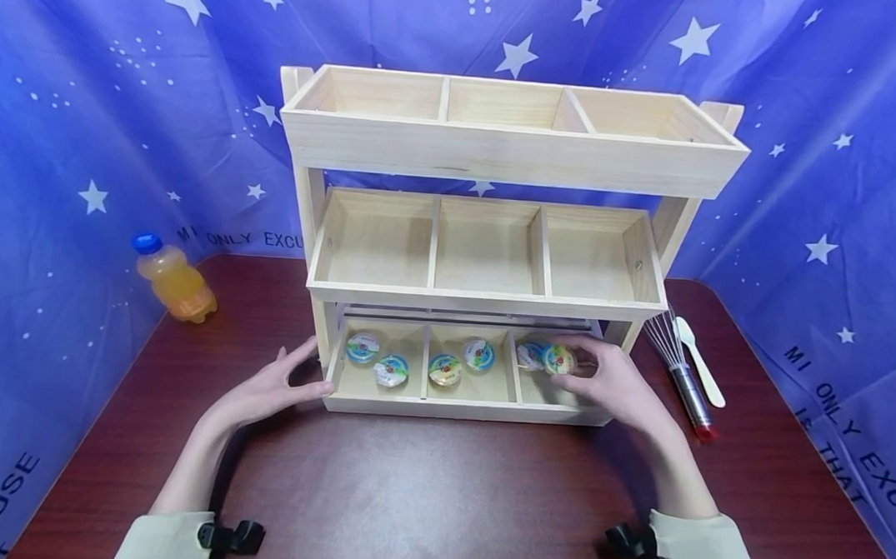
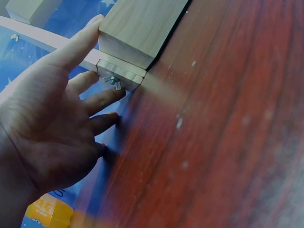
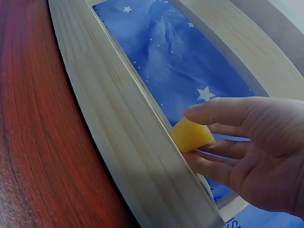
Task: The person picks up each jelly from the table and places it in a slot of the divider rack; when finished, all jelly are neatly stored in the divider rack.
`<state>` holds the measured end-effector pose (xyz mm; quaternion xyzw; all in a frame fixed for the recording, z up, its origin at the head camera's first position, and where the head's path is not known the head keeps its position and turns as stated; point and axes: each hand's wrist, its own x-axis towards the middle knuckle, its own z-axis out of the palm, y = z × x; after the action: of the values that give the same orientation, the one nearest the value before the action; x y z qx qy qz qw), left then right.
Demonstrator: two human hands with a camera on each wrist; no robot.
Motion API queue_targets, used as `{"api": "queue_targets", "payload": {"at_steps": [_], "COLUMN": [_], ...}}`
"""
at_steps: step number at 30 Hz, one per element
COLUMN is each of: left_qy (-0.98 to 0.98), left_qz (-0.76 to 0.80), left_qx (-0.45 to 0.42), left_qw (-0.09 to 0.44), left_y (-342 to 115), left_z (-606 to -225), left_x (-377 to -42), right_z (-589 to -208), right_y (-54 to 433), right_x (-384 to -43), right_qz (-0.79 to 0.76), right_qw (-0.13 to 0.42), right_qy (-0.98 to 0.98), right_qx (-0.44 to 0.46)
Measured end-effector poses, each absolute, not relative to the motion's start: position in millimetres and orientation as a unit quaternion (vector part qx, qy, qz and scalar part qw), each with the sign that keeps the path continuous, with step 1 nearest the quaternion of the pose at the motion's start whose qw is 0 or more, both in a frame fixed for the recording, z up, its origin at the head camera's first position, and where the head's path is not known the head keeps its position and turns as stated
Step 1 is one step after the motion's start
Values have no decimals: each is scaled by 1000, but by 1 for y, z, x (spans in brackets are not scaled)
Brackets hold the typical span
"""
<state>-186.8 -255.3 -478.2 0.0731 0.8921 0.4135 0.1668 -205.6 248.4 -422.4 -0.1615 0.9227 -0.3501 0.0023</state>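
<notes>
A three-tier wooden shelf point(image 1: 492, 302) stands on the table. My right hand point(image 1: 612, 382) is at the bottom tier's right compartment, thumb and fingers pinching a small jelly cup point(image 1: 558, 359) with a printed lid; in the right wrist view its yellow jelly point(image 3: 192, 135) shows just above the front board. Another jelly cup point(image 1: 530, 356) lies beside it. Two cups each lie in the middle compartment, one being a yellowish jelly cup point(image 1: 445, 369), and in the left compartment. My left hand point(image 1: 278, 389) touches the bottom tier's left front corner with its thumb, other fingers loosely extended beside the post.
Both upper tiers have three bare compartments. At the left stands a blue-capped bottle point(image 1: 176, 280) of orange drink, tilted in the view. To the shelf's right lie a whisk point(image 1: 685, 382) and a white plastic-looking spoon point(image 1: 700, 361). A starry blue curtain point(image 1: 109, 131) surrounds the table.
</notes>
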Motion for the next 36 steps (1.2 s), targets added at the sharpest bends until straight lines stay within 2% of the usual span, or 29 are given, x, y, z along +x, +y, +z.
{"api": "queue_targets", "payload": {"at_steps": [17,36], "left_qy": [898,895], "left_qz": [401,408], "left_qx": [70,80], "left_qw": [167,161], "left_y": [-256,-255], "left_z": [-477,-478], "left_x": [-187,-187], "right_z": [-426,-432], "right_y": [252,247], "right_x": [-209,-210], "right_qz": [-320,-260], "right_qw": [68,52], "right_qy": [934,950], "right_qx": [-144,-164]}}
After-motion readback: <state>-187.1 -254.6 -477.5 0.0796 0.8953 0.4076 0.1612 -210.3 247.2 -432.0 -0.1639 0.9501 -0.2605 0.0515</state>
